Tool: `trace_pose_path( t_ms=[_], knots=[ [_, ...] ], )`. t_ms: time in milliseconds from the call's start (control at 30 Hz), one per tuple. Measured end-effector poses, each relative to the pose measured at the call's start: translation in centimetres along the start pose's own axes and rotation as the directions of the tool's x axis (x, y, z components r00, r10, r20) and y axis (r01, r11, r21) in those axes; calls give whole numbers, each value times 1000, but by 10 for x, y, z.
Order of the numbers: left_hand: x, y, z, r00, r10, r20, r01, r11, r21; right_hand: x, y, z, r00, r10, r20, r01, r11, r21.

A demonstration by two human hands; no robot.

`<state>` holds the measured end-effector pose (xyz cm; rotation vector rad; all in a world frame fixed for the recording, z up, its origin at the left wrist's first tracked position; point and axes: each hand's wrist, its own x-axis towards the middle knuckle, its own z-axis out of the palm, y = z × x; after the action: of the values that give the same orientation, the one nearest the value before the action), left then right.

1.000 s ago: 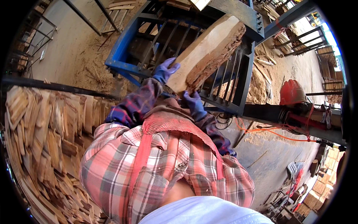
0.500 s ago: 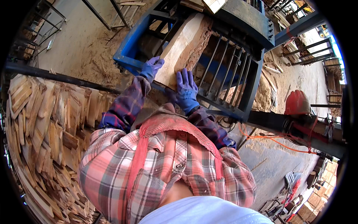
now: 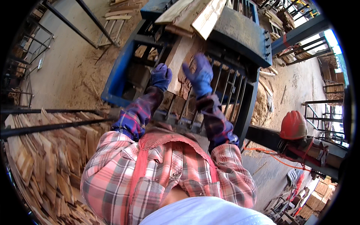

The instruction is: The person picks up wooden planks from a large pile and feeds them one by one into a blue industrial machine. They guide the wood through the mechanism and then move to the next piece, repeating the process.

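A thick wooden slab point(image 3: 178, 56) with bark along its right side lies on the blue machine point(image 3: 116, 75). Its far end goes under loose boards and out of sight at the machine's cover. My left hand point(image 3: 161, 77), in a blue-purple glove, is beside the slab's left edge with its fingers curled in and nothing seen in them. Over the bark side hovers my right hand point(image 3: 201, 77), gloved alike, its thumb and fingers spread and slightly blurred. It holds nothing.
Metal rollers point(image 3: 225, 88) fill the machine's bed to the right. Loose boards point(image 3: 209, 17) lie on its dark cover point(image 3: 240, 39). Split wood pieces point(image 3: 48, 153) are heaped in a rack at my left. A red helmet point(image 3: 293, 125) rests on a beam at right, near an orange cord point(image 3: 275, 155).
The slab has moved away from me, deeper under the cover. My right hand has come off it and spread; my left has left the near corner and curled. The view has shifted.
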<state>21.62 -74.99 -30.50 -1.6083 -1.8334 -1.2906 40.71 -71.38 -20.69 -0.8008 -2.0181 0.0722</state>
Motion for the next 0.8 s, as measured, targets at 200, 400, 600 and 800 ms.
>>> trace_pose_path(
  t_ms=[200,400,600,800],
  knots=[
    [36,7,56,986,-165,-18,153,947,-283,151,7,15,884,462,66,-418,847,-329],
    [35,49,51,999,-8,-49,-15,890,-455,126,96,-42,755,655,20,-622,707,337],
    [51,111,57,853,-210,478,522,348,-779,-36,163,-87,816,578,6,-430,601,674],
    [-9,160,24,652,-223,724,747,353,-564,-160,9,-59,657,716,236,-426,95,900]
  ],
)
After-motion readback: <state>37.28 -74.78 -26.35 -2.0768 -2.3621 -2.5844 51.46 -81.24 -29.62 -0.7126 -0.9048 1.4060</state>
